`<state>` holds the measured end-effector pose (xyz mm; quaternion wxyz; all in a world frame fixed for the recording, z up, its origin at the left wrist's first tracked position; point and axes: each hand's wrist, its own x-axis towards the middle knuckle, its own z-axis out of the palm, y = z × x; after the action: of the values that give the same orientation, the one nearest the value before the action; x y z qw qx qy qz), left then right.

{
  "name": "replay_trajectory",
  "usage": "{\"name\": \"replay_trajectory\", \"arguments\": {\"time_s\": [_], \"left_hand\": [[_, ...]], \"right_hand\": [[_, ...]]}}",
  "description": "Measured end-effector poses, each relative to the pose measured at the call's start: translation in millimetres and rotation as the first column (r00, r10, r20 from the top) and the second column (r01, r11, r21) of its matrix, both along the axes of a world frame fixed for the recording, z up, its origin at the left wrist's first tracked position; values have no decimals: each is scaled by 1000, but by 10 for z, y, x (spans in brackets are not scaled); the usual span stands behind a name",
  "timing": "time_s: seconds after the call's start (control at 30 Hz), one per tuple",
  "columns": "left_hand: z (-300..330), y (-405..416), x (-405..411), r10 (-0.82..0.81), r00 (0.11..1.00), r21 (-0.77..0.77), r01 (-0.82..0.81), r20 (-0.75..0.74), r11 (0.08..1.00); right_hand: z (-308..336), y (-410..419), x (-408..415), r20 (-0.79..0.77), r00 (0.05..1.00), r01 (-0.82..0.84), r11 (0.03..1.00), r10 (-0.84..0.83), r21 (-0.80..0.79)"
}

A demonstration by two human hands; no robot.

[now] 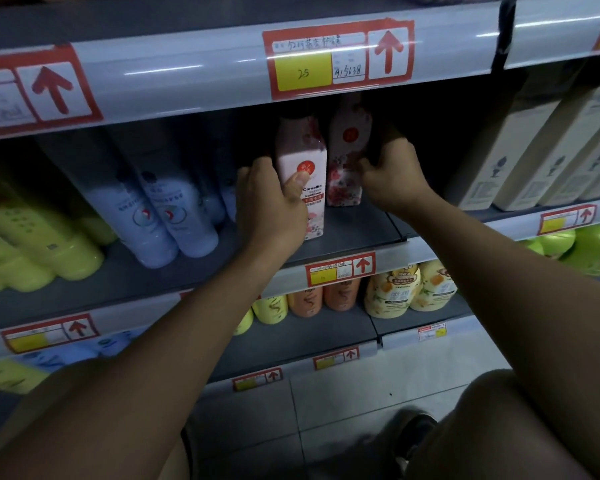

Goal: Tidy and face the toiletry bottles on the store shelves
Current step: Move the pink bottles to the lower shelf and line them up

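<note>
Front bottle (303, 168): glossy pink plastic, squared body narrowing to a dark cap, floral print and red dot; stands on the grey shelf (354, 226) with its long axis upright, label facing out.
Rear bottle (349, 150): same make, just right of and behind the front bottle, also upright, flower print showing.
Left hand (271, 199): arm reaching up, fingers curled round the front bottle's left side, thumb pressed on its label.
Right hand (392, 174): arm reaching up, fingers wrapped round the rear bottle's right side, thumb at its front edge.
Blue bottles (163, 206): smooth rounded plastic, left of the front bottle, leaning back.
Boxes (520, 147): pale matte card, well right of it.
</note>
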<state>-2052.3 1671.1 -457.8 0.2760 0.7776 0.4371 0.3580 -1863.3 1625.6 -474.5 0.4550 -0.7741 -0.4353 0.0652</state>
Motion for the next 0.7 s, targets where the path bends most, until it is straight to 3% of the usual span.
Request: {"name": "replay_trajectory", "arguments": {"time_s": [0.7], "left_hand": [[-102,15,150,79,990,3,-80,115,997]], "right_hand": [[-45,153,-64,-50,999,5,998,-2,69]]}}
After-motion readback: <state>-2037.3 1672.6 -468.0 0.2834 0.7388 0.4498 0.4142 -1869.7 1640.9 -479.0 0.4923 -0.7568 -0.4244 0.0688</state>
